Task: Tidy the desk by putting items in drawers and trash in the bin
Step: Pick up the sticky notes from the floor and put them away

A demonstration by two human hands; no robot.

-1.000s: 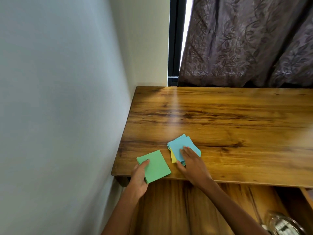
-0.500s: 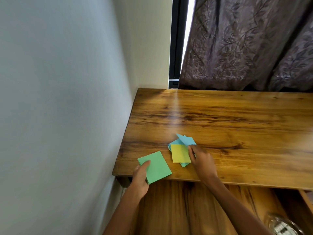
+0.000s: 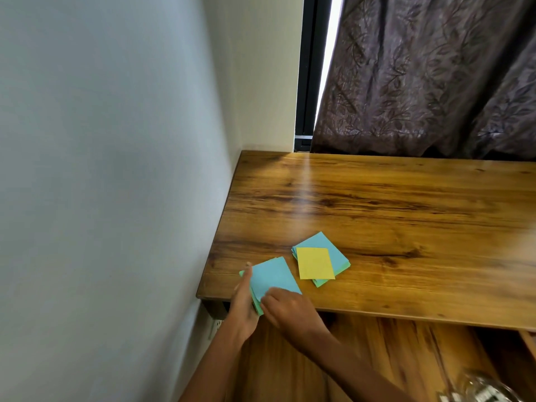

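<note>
A blue paper sheet (image 3: 272, 278) lies on top of a green paper stack (image 3: 256, 307) at the front left corner of the wooden desk (image 3: 406, 216). My left hand (image 3: 243, 306) grips the stack from its left side, thumb up along the edge. My right hand (image 3: 287, 310) pinches the blue sheet at its near corner, fingers curled. Just to the right lies a second pile of blue and green sheets (image 3: 333, 252) with a yellow sheet (image 3: 314, 262) on top; neither hand touches it.
A white wall (image 3: 116, 198) runs close along the desk's left side, and a dark patterned curtain (image 3: 435, 76) hangs behind it. Below the front edge at the lower right is an open drawer (image 3: 528, 340) and a blurred shiny object (image 3: 475, 387).
My right hand lifted a blue sheet off the right pile, uncovering the yellow one, and carried it left onto the green stack that my left hand holds.
</note>
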